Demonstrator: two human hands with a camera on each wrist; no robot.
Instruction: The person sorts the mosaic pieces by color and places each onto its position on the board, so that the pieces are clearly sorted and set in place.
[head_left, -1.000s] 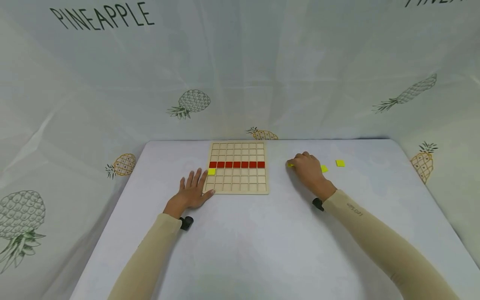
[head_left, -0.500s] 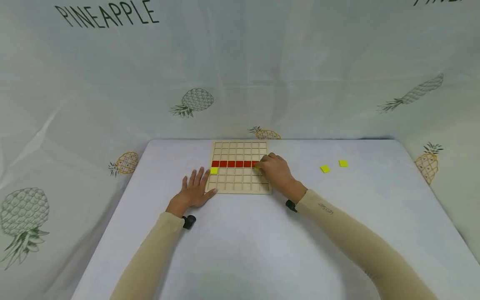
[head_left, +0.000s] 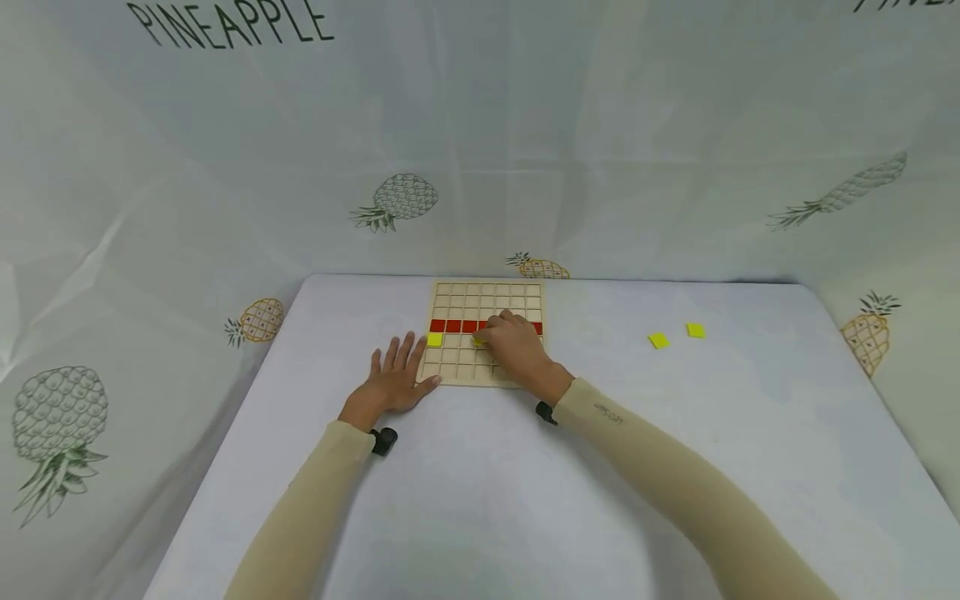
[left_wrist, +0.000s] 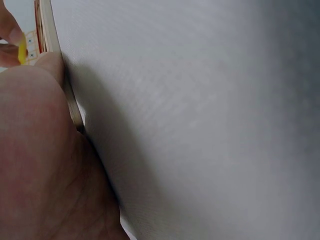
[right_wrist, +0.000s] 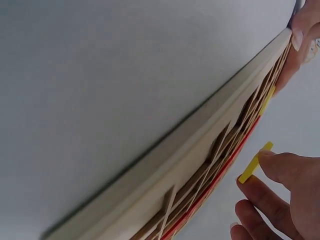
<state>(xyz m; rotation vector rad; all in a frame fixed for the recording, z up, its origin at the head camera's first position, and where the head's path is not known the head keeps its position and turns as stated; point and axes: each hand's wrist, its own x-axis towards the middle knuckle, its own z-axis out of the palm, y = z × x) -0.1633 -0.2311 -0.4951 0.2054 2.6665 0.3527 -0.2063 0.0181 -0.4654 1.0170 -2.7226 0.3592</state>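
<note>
A square wooden grid board [head_left: 457, 369] lies near the table's far edge, one row filled with red tiles [head_left: 453, 326]. Below that row's left end sits a yellow tile [head_left: 435, 340] in a cell. My left hand [head_left: 392, 382] lies flat with spread fingers along the board's left edge, the thumb at its near corner. Over the board, my right hand [head_left: 517, 350] pinches another yellow tile [right_wrist: 255, 162] between thumb and forefinger. In the right wrist view this tile is above the grid, tilted. The right hand hides part of the red row and cells behind it.
Two loose yellow tiles, one [head_left: 658, 341] nearer and one [head_left: 696, 331] farther right, lie on the white table [head_left: 480, 500] right of the board. A pineapple-print cloth [head_left: 480, 150] hangs behind the table.
The right hand picked up a yellow tile from the table right of the board and carried it left over the grid. The left hand stays at the board's edge.
</note>
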